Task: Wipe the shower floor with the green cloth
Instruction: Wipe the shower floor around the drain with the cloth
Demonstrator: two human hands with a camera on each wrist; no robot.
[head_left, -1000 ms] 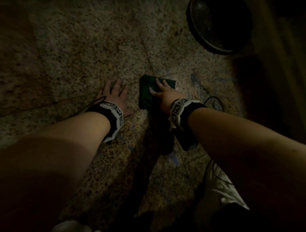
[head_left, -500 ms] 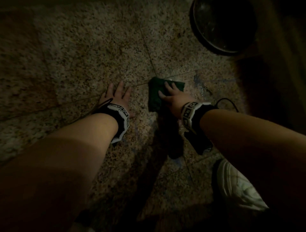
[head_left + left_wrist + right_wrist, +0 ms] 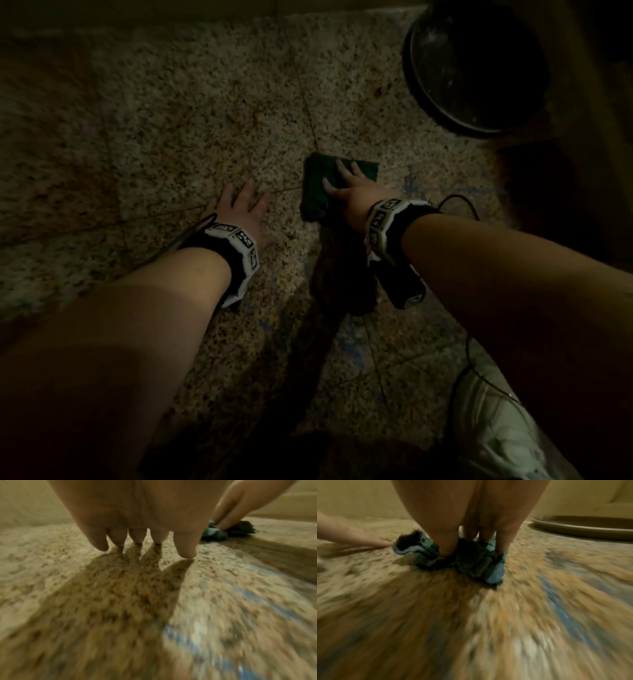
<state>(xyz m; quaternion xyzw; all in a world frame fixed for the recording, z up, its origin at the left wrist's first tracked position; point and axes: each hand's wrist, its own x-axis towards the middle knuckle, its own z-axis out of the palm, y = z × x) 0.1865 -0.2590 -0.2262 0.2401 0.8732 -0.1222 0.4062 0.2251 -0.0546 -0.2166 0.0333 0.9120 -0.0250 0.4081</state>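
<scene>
- Where 2 grout lines cross on the speckled shower floor (image 3: 205,113), the green cloth (image 3: 317,192) lies bunched and flat.
- Pressing down on it, the right hand (image 3: 352,195) has its fingers (image 3: 447,543) straight and slightly apart, tips sunk into the folds.
- Just beside the cloth, the left hand (image 3: 239,212) rests on bare floor, fingers (image 3: 186,545) spread and straight, holding nothing.
- Farther off at the upper right sits a dark round basin (image 3: 476,65).
- A white shoe (image 3: 496,431) shows at the lower right.
</scene>
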